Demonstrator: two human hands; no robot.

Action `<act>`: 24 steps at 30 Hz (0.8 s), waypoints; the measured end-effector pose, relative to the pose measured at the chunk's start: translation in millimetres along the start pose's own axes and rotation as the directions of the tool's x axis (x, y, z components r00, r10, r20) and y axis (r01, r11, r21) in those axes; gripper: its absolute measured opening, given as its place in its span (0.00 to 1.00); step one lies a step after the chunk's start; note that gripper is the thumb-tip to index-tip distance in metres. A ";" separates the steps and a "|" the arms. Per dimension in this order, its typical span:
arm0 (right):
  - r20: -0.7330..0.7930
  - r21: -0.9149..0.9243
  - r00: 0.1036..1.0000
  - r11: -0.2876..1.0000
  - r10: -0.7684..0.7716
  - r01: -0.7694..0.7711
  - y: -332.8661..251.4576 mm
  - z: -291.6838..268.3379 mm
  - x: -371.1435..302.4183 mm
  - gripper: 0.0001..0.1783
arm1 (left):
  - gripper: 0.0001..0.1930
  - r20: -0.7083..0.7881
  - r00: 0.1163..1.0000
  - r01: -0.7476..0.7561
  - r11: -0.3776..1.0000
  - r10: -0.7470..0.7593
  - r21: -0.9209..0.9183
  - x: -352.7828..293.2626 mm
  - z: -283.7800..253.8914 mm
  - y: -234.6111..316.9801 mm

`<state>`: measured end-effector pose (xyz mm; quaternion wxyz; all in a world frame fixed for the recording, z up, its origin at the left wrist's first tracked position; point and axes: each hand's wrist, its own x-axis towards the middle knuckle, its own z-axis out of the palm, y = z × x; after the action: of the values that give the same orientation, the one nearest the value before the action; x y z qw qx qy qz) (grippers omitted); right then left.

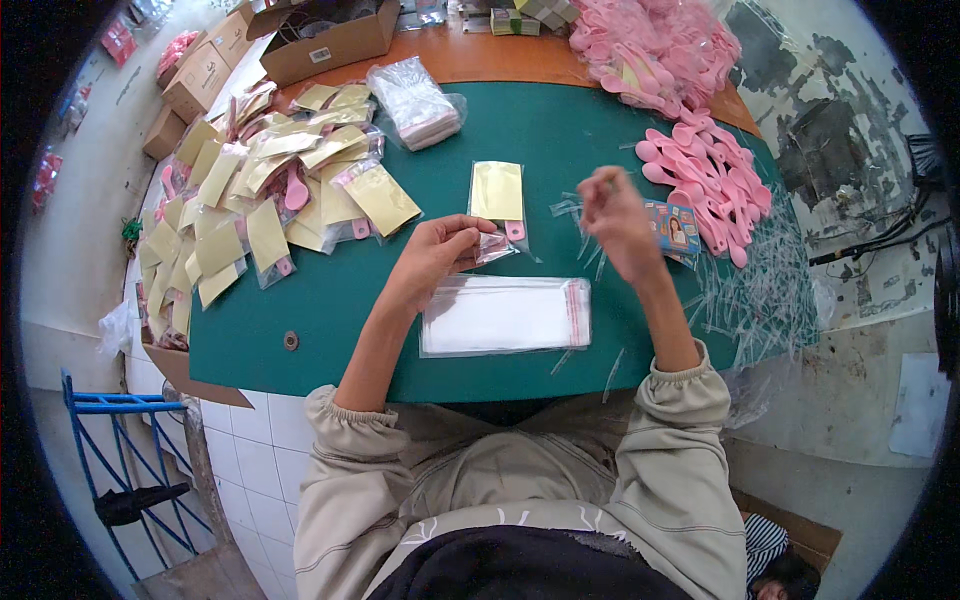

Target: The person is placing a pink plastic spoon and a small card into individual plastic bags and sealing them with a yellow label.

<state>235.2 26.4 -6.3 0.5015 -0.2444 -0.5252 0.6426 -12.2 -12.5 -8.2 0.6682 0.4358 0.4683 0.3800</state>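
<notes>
head view: left hand [438,252] pinches film [494,248] beside a yellow-card packet [497,190]; right hand [622,222] blurs, finger grip impossible to tell, near printed cards [680,232], pink spoons [708,182], plastic strips [760,295].

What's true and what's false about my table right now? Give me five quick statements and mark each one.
1. The left hand pinches clear plastic. True.
2. The loose pink spoons lie at the left of the table. False: the loose pink spoons are at the right.
3. A stack of flat clear bags lies between the forearms. True.
4. The right hand is buried in the spoon pile. False: the right hand, blurred, is left of it.
5. The tabletop mat is red. False: it is green.
</notes>
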 end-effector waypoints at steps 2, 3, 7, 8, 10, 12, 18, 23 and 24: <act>0.090 -0.529 0.996 0.848 0.022 0.029 4.9 25.5 -5.5 0.18 | 0.11 0.038 0.999 0.006 0.992 -0.001 -0.126 0.9 0.7 -1.8; 0.187 -0.676 0.980 0.716 -0.065 0.177 11.4 40.7 -6.7 0.17 | 0.11 0.038 0.999 0.006 0.992 -0.002 -0.126 1.2 -0.3 -3.0; 0.186 -0.823 0.981 0.536 -0.062 0.190 19.4 32.1 -0.1 0.11 | 0.11 0.059 0.998 0.013 0.992 -0.005 -0.129 -5.5 -2.8 3.8; 0.188 -0.822 0.980 0.536 -0.061 0.191 19.4 28.2 -0.5 0.11 | 0.11 0.040 0.999 0.013 0.996 -0.009 -0.083 -7.8 0.1 7.5; 0.019 -0.634 0.996 0.771 0.089 -0.057 18.6 23.4 -1.4 0.07 | 0.11 -0.024 1.000 -0.003 1.000 0.004 0.031 -11.2 5.1 14.7; 0.042 -0.572 0.996 0.819 0.078 -0.040 29.0 16.7 -1.7 0.08 | 0.12 -0.084 0.996 -0.010 0.989 0.023 0.146 -9.6 9.0 10.6; -0.009 -0.567 0.955 0.785 0.298 -0.250 22.1 26.2 0.3 0.06 | 0.11 -0.054 0.941 -0.231 0.749 0.335 0.621 3.9 5.7 -9.3; -0.138 -0.445 0.983 0.879 0.119 -0.169 35.0 28.0 -0.6 0.11 | 0.10 -0.119 0.972 -0.104 0.825 0.202 0.555 6.5 9.5 -7.4; -0.139 -0.443 0.983 0.880 0.121 -0.171 36.4 28.0 -0.1 0.11 | 0.10 -0.138 0.982 -0.048 0.879 0.128 0.475 7.1 9.2 -7.5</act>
<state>197.6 16.3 -30.6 0.4081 -0.4275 -0.6130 0.5243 -0.8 -10.6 -15.7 0.4835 0.5724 0.5798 0.3201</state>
